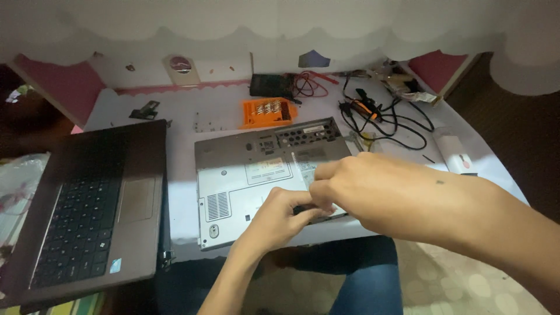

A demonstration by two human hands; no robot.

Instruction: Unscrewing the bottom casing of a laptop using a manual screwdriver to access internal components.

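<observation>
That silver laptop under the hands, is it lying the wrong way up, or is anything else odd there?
Yes. The silver laptop lies bottom up, vents and label showing, with both the left hand and right hand at its near right corner. Beside it, the dark keyboard deck sits askew, hanging over the table edge. Black cables lie tangled behind.

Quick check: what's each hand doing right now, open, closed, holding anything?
Left hand: fingers curled on the upturned laptop base; any grip cannot be told.
Right hand: fingers pinched beside the left; what it pinches is hidden.

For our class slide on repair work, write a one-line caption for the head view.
Both hands, left hand and right hand, meet over an upturned grey laptop base, beside an open laptop.
</observation>
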